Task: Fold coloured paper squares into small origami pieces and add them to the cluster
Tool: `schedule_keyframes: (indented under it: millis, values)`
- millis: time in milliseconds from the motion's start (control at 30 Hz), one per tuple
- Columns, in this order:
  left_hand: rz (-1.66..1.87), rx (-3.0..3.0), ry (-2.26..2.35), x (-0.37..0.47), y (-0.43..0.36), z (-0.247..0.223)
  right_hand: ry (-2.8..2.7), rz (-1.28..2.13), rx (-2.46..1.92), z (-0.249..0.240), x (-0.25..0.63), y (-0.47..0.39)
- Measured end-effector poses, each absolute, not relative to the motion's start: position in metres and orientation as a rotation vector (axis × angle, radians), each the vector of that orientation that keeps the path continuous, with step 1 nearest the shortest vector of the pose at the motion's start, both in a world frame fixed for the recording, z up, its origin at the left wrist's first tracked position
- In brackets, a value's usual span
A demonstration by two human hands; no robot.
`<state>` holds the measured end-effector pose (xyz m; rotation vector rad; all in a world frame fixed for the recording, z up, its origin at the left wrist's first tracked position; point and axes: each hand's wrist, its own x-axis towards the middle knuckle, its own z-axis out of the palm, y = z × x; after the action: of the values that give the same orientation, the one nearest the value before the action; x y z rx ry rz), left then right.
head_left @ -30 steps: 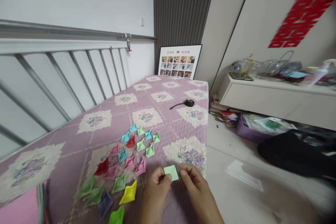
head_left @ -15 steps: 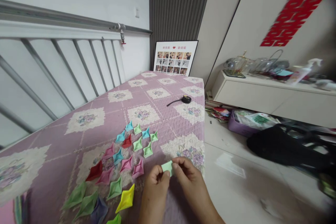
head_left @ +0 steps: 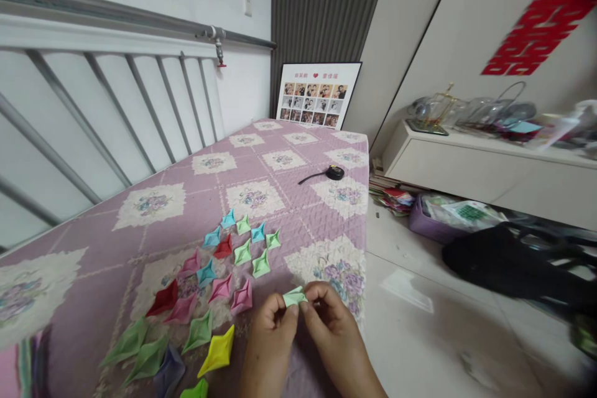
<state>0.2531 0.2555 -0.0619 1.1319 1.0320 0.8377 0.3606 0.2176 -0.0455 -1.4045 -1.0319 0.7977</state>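
A small pale green folded paper (head_left: 293, 296) is pinched between my two hands above the near edge of the bed cover. My left hand (head_left: 274, 329) grips its left end with thumb and curled fingers. On the right end, my right hand (head_left: 329, 317) holds it the same way, thumb tips close together. To the left lie several folded paper boats: a yellow one (head_left: 217, 349), a pink one (head_left: 242, 296), a red one (head_left: 163, 298), a blue one (head_left: 206, 272) and a green one (head_left: 199, 331) among them.
A black tape measure (head_left: 334, 172) lies farther up the floral bed cover (head_left: 275, 137). Coloured paper sheets (head_left: 23, 367) sit at the lower left. A framed photo board (head_left: 317, 96) leans at the back. Right of the bed are a low cabinet (head_left: 494, 168), a purple basket (head_left: 429, 224) and a black bag (head_left: 508, 267).
The view has shifted slightly. My right thumb has moved down to the paper's lower edge, near my left thumb, and the paper now shows a folded flap. Both hands keep their hold.
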Motion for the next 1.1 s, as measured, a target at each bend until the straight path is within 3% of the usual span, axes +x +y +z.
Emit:
schedule_keyframes:
  millis: [267,767,1100]
  values:
    - [0.782,1.190,1.037,0.253,0.252,-0.055,-0.980,0.951,-1.345,-0.044,0.370,0.216]
    - [0.769,1.165,1.056,0.253,0.252,-0.052,-1.390,0.376,-1.557,-0.048,0.374,0.211]
    - [0.786,1.125,1.050,0.252,0.252,-0.051,-1.457,0.333,-1.549,-0.042,0.371,0.210]
